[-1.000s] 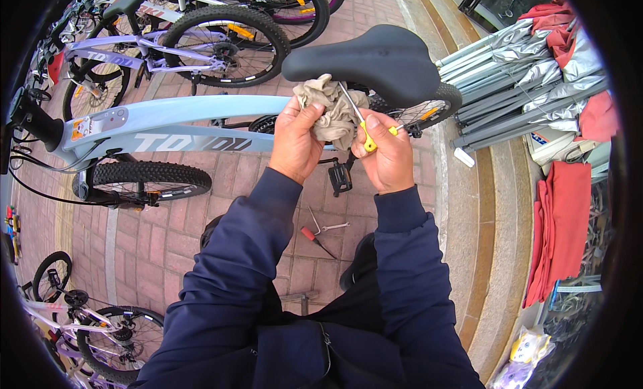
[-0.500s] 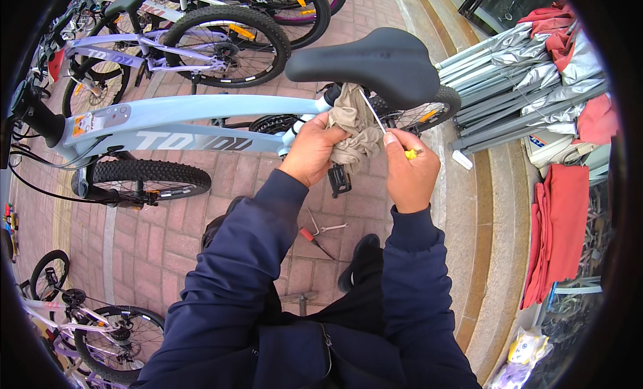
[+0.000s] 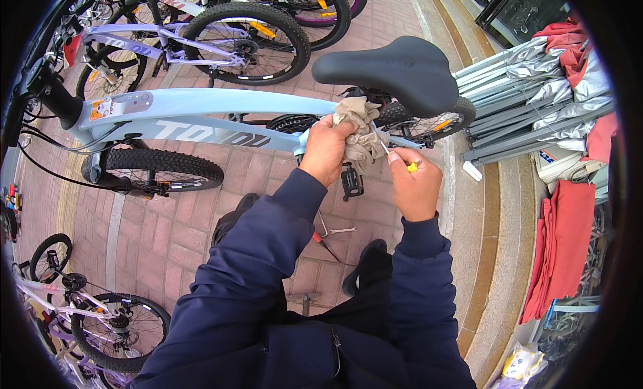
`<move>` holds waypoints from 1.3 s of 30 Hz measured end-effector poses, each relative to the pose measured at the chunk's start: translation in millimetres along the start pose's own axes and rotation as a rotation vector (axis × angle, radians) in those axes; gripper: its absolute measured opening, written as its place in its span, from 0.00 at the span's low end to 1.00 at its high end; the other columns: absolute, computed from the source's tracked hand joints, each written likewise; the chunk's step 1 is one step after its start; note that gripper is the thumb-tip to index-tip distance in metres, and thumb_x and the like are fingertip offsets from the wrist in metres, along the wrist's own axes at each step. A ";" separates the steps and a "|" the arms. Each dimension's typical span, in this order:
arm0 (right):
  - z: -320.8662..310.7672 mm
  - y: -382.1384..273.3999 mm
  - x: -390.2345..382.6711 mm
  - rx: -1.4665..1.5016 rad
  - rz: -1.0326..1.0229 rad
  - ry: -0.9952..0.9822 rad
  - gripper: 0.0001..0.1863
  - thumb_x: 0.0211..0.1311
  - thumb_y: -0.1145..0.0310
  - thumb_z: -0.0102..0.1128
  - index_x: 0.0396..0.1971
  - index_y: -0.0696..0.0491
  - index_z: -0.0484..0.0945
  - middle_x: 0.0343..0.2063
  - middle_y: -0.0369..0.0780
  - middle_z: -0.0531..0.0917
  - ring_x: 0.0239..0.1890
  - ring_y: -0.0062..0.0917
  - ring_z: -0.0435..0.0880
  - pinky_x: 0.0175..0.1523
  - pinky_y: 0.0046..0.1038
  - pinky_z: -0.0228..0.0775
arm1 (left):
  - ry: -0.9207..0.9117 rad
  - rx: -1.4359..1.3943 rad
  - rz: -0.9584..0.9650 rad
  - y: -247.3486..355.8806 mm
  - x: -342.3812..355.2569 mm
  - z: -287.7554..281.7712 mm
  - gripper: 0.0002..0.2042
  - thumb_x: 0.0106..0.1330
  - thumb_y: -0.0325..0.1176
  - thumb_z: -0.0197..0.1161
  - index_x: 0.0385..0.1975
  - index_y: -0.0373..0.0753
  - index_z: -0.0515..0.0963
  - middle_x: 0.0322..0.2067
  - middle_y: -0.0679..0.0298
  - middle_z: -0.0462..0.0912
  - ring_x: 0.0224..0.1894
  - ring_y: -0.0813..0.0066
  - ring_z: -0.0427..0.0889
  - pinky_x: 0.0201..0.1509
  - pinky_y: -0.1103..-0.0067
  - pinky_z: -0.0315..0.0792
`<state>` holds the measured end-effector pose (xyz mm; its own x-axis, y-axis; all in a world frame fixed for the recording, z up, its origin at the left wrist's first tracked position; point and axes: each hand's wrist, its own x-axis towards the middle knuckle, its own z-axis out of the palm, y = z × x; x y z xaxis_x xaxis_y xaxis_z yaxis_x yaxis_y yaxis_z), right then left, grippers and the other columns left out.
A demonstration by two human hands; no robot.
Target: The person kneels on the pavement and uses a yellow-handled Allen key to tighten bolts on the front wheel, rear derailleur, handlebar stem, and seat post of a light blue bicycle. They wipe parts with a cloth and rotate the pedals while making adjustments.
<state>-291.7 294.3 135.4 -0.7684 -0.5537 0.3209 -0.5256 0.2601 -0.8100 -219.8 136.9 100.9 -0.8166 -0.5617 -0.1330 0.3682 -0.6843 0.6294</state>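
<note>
I have L hand (image 3: 325, 152) closed on bunched rag (image 3: 362, 129), R hand (image 3: 415, 187) curled round yellow-handled tool (image 3: 412, 167) beside it, nr bike seat (image 3: 395, 73)

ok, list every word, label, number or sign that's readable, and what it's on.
I won't copy wording or brands; locations only.
Large white-and-dark lettering, readable: light-blue bike frame.
Smaller lettering, readable: lilac bike frame.
Reddish lettering, partly hidden: white bike frame.
Sticker on the light-blue bike frame: print too small.
Blue label at right: too small, blurred.
</note>
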 end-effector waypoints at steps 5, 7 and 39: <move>-2.3 0.5 -1.5 0.161 0.043 -0.137 0.09 0.63 0.74 0.64 0.40 0.62 0.85 0.28 0.35 0.84 0.29 0.15 0.76 0.36 0.22 0.70 | -0.042 -0.106 0.055 0.8 -0.9 1.0 0.14 0.68 0.22 0.53 0.52 0.30 0.74 0.42 0.59 0.83 0.40 0.69 0.85 0.47 0.72 0.81; -5.6 1.1 -2.4 0.189 -0.014 -0.199 0.09 0.64 0.75 0.63 0.41 0.62 0.85 0.29 0.35 0.84 0.29 0.15 0.76 0.37 0.21 0.70 | -0.047 -0.085 0.114 2.6 -1.9 -0.3 0.13 0.67 0.23 0.56 0.51 0.31 0.75 0.42 0.62 0.83 0.40 0.74 0.84 0.47 0.74 0.80; 45.2 26.7 -45.1 0.252 0.094 -0.401 0.10 0.62 0.70 0.64 0.36 0.62 0.86 0.24 0.32 0.82 0.25 0.14 0.75 0.32 0.21 0.68 | 0.808 0.909 1.550 260.3 -257.3 -41.9 0.16 0.66 0.27 0.68 0.50 0.27 0.77 0.42 0.59 0.84 0.42 0.77 0.81 0.49 0.80 0.75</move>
<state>-254.6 290.5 77.1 -0.5806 -0.8115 0.0664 -0.3180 0.1509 -0.9360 104.9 83.8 266.9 0.3839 -0.5652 0.7302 -0.0678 0.7714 0.6327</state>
